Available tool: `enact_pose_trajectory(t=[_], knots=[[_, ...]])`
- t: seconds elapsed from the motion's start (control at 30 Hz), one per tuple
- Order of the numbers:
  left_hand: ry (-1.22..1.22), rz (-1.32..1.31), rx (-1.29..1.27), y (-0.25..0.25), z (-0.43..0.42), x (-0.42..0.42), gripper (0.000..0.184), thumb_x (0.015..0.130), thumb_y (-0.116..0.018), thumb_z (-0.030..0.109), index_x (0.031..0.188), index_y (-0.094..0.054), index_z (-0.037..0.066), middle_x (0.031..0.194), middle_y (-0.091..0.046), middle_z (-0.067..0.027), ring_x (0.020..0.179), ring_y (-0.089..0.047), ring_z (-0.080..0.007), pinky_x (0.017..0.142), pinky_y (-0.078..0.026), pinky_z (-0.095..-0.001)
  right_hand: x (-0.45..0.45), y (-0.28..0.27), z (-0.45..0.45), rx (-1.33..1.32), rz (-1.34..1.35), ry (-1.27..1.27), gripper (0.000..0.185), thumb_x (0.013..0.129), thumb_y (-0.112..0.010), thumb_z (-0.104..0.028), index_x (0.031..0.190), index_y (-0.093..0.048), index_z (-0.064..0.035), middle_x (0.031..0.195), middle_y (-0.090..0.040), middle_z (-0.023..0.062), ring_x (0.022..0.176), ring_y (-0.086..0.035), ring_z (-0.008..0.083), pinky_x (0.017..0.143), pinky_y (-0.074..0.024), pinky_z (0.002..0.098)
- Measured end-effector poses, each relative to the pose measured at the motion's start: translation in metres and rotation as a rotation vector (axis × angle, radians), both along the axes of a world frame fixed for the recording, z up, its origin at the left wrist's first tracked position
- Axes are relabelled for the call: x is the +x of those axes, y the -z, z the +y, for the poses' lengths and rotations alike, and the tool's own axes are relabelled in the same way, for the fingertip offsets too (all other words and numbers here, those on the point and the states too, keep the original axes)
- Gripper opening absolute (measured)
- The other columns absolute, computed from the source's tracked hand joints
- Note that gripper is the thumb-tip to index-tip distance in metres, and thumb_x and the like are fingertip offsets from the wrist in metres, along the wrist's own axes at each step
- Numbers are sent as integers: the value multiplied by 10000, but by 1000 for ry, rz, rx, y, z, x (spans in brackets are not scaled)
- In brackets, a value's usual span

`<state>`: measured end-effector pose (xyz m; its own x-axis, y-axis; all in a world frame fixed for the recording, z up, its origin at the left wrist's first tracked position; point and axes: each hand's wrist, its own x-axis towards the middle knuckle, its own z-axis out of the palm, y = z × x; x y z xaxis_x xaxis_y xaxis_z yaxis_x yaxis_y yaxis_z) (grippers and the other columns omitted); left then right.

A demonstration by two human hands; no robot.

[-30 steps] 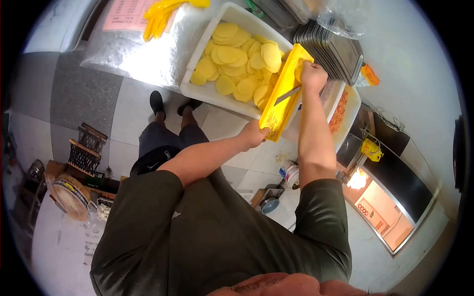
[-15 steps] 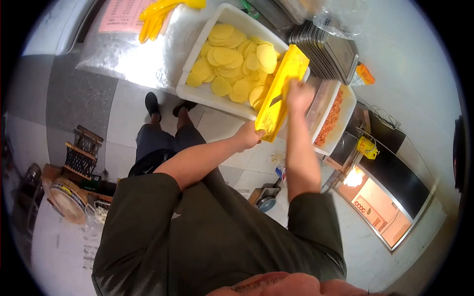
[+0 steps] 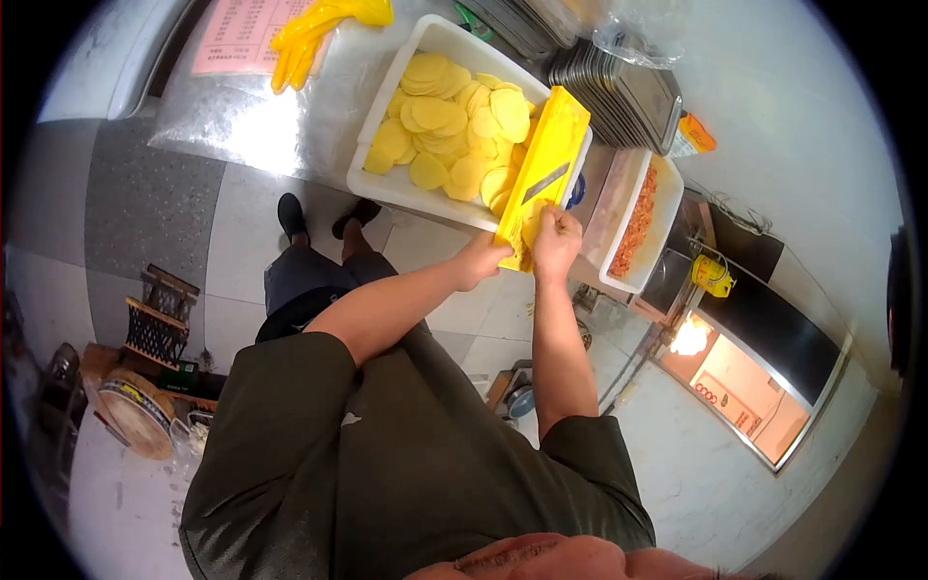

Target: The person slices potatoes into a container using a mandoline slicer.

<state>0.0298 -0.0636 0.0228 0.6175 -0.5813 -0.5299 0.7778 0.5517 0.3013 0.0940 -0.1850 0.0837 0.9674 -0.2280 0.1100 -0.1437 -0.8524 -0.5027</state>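
Observation:
A yellow slicer (image 3: 559, 130) with a slanted metal blade leans over the right end of a white tub (image 3: 362, 184). Many thin round yellow slices (image 3: 440, 116) lie heaped in the tub. My left hand (image 3: 480, 261) grips the slicer's near end. Below the blade, my right hand (image 3: 557, 242) has its fingers closed around a yellow piece (image 3: 531, 224) that rests on the slicer's face; most of that piece is hidden.
Yellow gloves (image 3: 314, 37) and a pink printed sheet (image 3: 237, 39) lie left of the tub. To the right are stacked metal trays (image 3: 628, 97) and a white container (image 3: 667, 227) of orange-red bits. A flame (image 3: 689, 333) burns farther right. Another person's legs (image 3: 300, 253) show at left.
My right hand has slid down the slicer from its far end, past the blade, to near my left hand. My left hand keeps its grip. The whole view has shifted slightly.

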Motion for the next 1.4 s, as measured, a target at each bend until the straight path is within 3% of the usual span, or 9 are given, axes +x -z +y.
enact_pose_trajectory(t=[0.07,0.17,0.37,0.47,0.57,0.97,1.07,1.27,1.4], knots=[[-114,61,-78,18,-17,-3,370,987,-526,314,1178,-625,13,1012,-675,-55,861,-630,-159,787,-500,-331,-8,-8,2,146,34,95,277,883,-632,-186,1059,-702,17,1104,-625,217,1078,-566,358,971,-432,427],[-179,53,-13,4,-16,-3,416,1024,-466,381,1156,-643,28,998,-682,-48,861,-628,-143,758,-492,-327,-21,-27,-3,-138,-5,-178,295,923,-601,-181,1145,-647,7,1204,-564,216,1155,-505,364,1023,-384,439],[-146,-176,436,13,-29,-7,530,1040,-415,417,1065,-639,-63,925,-689,-181,850,-656,-281,781,-492,-390,-27,-4,2,-286,-104,-265,242,883,-623,-154,1079,-653,-14,1177,-578,194,1138,-478,376,1015,-376,464],[-149,-200,488,1,-20,-5,560,1038,-410,425,1029,-632,-89,908,-680,-232,864,-660,-339,791,-487,-423,-30,-1,6,-301,-122,-246,219,875,-620,-142,1044,-664,-10,1155,-594,187,1118,-488,371,1001,-388,458],[-67,-186,429,14,-26,-6,538,1065,-382,407,1115,-625,-70,973,-667,-122,856,-592,-167,769,-491,-344,-33,-2,8,-274,-111,-218,190,875,-608,-125,1006,-672,-3,1134,-607,182,1100,-501,368,987,-399,450],[74,-230,522,23,-27,-11,511,1045,-413,391,1122,-605,-77,964,-678,-145,843,-634,-205,743,-512,-358,-16,-2,6,-215,-137,-244,148,891,-545,-75,944,-662,-2,1035,-629,184,1008,-537,383,923,-425,461],[16,-117,390,6,-19,-7,514,1043,-418,385,1128,-588,-93,1004,-667,-173,865,-643,-225,762,-533,-364,43,7,3,-239,-137,-272,181,908,-518,-113,922,-664,-6,1012,-627,205,991,-538,399,904,-420,482],[15,-194,497,19,-30,-12,485,1047,-417,368,1161,-553,-83,1031,-645,-161,886,-652,-230,779,-564,-394,170,24,4,-257,-158,-265,269,944,-508,-206,898,-659,11,962,-615,229,952,-538,428,871,-410,503],[-98,-220,494,34,-48,-21,480,1049,-419,372,1154,-543,-80,1019,-643,-153,875,-654,-218,759,-570,-381,78,0,1,-234,1,-288,220,932,-529,-171,888,-642,13,975,-617,236,966,-534,427,886,-415,488]])
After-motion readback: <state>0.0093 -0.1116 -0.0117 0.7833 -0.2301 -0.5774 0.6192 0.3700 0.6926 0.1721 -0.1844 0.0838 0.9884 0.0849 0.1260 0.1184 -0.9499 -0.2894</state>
